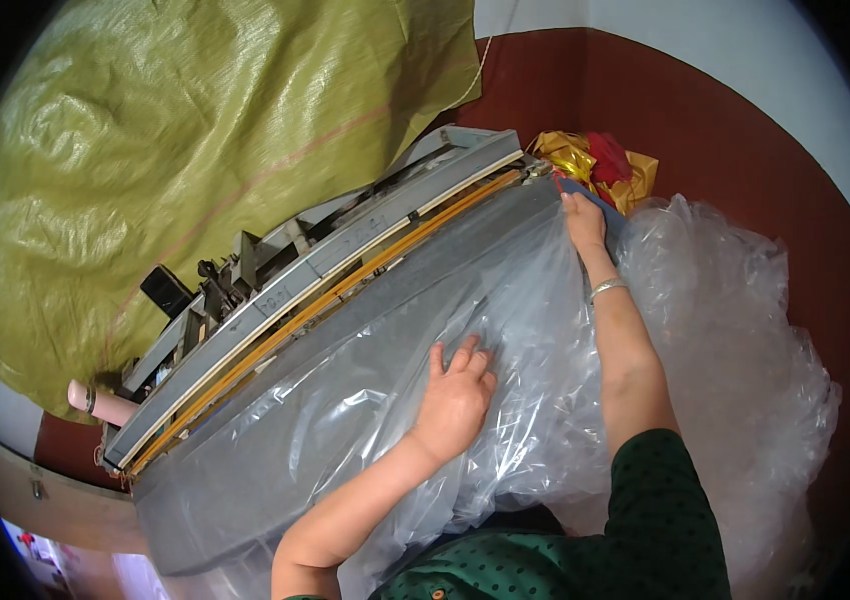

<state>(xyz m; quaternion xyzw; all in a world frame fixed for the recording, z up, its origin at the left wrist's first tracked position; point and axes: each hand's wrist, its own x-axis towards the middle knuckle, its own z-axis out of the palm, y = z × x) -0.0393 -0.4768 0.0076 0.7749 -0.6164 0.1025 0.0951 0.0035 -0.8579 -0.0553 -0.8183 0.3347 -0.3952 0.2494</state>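
Observation:
A clear plastic sheet (345, 400) lies spread over a long grey table (425, 262) in front of me. My left hand (457, 398) rests on the sheet near the middle, fingers apart and holding nothing. At the far right end of the table, my right hand (585, 222) has its fingers closed on the sheet's edge. Something small and red shows at its fingertips, too small to name. A dark blue piece (595, 200) lies right beside this hand, partly covered by it.
Along the table's far side run a yellow-orange strip (325, 302) and a grey metal rail (345, 250). Behind them hangs a big yellow-green woven cover (225, 130). A crumpled plastic heap (725, 350) is at right, gold and red wrapping (605, 160) beyond, a pink bottle (105, 402) at left.

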